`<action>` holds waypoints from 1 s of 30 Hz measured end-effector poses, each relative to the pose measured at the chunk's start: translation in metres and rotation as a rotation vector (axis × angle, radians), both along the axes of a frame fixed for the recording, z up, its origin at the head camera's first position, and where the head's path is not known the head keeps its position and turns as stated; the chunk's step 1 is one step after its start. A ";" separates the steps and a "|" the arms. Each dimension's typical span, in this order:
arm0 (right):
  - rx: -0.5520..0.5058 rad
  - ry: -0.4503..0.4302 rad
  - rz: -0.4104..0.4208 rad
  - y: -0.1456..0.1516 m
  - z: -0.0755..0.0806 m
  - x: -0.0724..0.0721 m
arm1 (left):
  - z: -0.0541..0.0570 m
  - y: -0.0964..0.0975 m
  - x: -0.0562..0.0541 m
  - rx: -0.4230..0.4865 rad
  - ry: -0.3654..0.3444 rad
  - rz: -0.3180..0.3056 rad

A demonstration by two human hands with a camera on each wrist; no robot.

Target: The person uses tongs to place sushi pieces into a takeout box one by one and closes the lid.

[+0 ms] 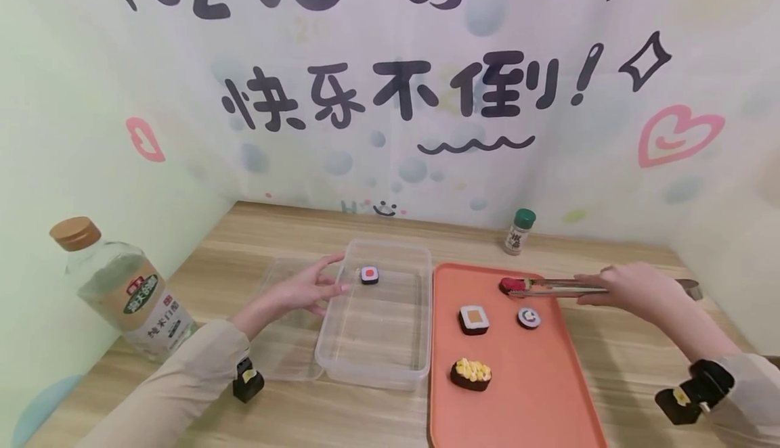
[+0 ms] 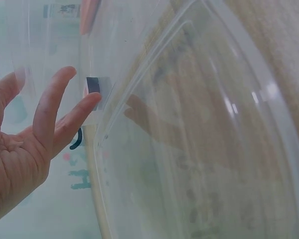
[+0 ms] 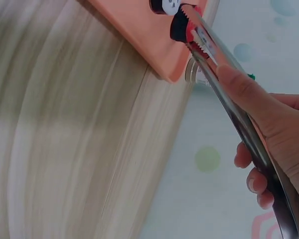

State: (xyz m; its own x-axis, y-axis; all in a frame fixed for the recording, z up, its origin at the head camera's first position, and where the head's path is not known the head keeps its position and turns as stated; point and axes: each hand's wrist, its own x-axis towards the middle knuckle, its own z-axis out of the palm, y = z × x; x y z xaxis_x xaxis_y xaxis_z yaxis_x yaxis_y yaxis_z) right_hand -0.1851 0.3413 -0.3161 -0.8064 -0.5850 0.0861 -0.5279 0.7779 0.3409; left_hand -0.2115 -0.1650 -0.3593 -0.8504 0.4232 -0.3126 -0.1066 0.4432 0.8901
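My right hand [image 1: 634,291] holds metal tongs [image 1: 560,288], fingers and thumb wrapped about the arms. At the tray's far right, the tong tips sit around a red-topped sushi piece [image 1: 514,285], also visible in the right wrist view. My left hand [image 1: 305,291] is at the left wall of a clear plastic container [image 1: 378,365], its fingers spread and fairly straight. Inside the container, near the far end, lies a small square sushi roll [image 1: 369,275] with a red centre. An orange tray [image 1: 518,400] bears an orange-centred roll [image 1: 473,319], a round roll [image 1: 529,318] and a corn-topped sushi [image 1: 471,374].
A transparent lid [image 1: 283,360] lies on the wooden table left of the container, partly under my left arm. A large vinegar bottle [image 1: 131,292] stands farther left. Behind the tray is a green-capped shaker [image 1: 519,231], close to the printed wall cloth [image 1: 390,177].
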 end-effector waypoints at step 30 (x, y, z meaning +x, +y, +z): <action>-0.087 0.163 0.063 -0.057 0.052 -0.006 | -0.003 -0.001 -0.001 0.034 -0.001 -0.010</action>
